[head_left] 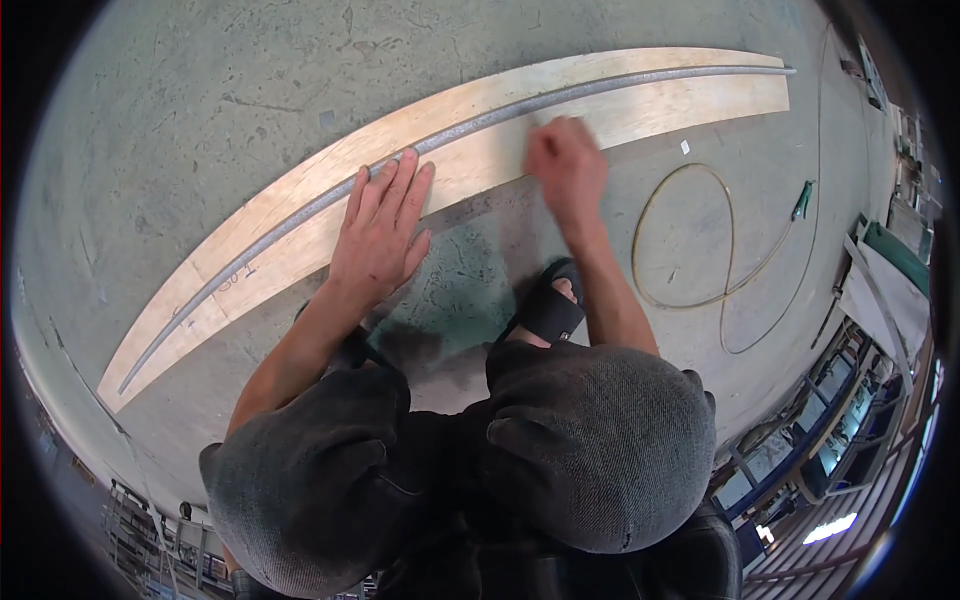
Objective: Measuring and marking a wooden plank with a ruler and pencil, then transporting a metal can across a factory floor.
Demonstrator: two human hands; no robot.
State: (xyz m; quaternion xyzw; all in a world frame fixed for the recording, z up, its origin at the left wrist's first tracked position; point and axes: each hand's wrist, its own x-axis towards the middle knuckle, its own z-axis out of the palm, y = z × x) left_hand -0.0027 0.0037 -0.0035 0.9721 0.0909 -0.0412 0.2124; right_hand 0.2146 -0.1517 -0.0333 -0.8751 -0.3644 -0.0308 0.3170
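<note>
A long curved plywood board point(690, 100) lies on the floor in front of me. Along it runs a thin curved grey bar point(500, 113), its far-right end reaching slightly past the board's edge. My left hand point(385, 222) is flat on the board left of the middle, fingers stretched out and tips touching the bar. Over the board's near edge, to the right, my right hand point(568, 165) is curled like a fist and blurred by motion. It is apart from the bar, and whatever its fingers may hold is hidden. Pencil-like marks show near the board's left end.
On the floor to the right lies a looped yellowish hose point(732, 215) with a green-handled fitting point(803, 200) at its end. A small white scrap point(685, 147) lies near the board. My sandalled foot point(550, 308) is close to the board's near edge. Racks and frames point(810, 430) stand lower right.
</note>
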